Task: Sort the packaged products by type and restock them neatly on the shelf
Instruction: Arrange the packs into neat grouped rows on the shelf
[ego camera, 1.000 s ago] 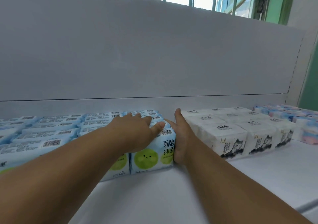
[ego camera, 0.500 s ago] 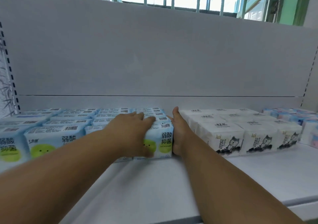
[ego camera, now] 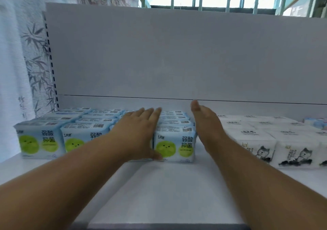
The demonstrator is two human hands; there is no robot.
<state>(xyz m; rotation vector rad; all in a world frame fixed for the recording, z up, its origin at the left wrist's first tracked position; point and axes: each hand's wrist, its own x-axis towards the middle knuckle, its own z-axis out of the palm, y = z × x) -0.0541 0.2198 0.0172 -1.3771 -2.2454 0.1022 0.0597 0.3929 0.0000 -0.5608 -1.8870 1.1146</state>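
Two flat hands, left hand (ego camera: 139, 129) on blue packs (ego camera: 174, 141), right hand (ego camera: 207, 123) edge-on beside, holding nothing.

The left hand (ego camera: 138, 132) hides a blue pack's front; right of it, white packs (ego camera: 299, 152) and pink-blue packs (ego camera: 316, 123) run off frame.

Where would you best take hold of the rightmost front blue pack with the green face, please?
Probably by its two short sides, from the front: the blue pack stands upright, its right side is free beside the right hand, and the left hand covers its left edge.
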